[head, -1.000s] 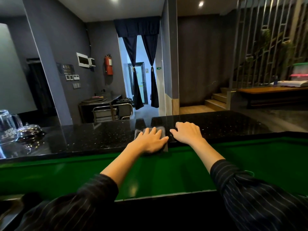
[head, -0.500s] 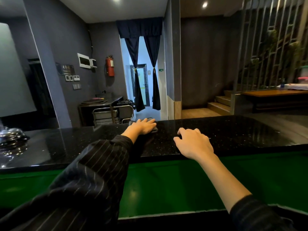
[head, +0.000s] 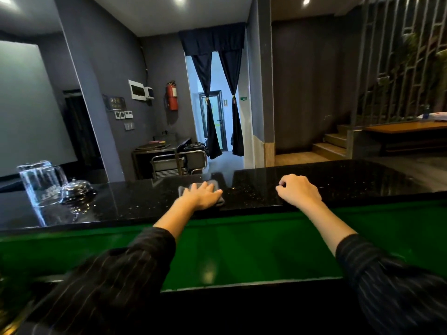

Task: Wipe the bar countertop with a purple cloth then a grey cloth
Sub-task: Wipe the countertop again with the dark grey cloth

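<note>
The bar countertop (head: 350, 180) is glossy black speckled stone running across the view. A folded grey cloth (head: 212, 183) lies flat on it near the middle. My left hand (head: 202, 195) presses down on the cloth with the palm flat and fingers spread, covering most of it. My right hand (head: 298, 191) rests on the counter's near edge to the right of the cloth, fingers curled loosely and holding nothing. No purple cloth is in view.
An upturned clear glass pitcher (head: 40, 183) and a small metal dome bell (head: 77, 191) stand on the counter at the left. A green lower shelf (head: 242, 247) runs under the counter's near edge. Beyond are a metal cart (head: 179, 163), a doorway and stairs.
My left hand slid the grey cloth out to the counter's far edge, then drew it back toward the near edge. The right hand stayed on the counter and curled its fingers.
</note>
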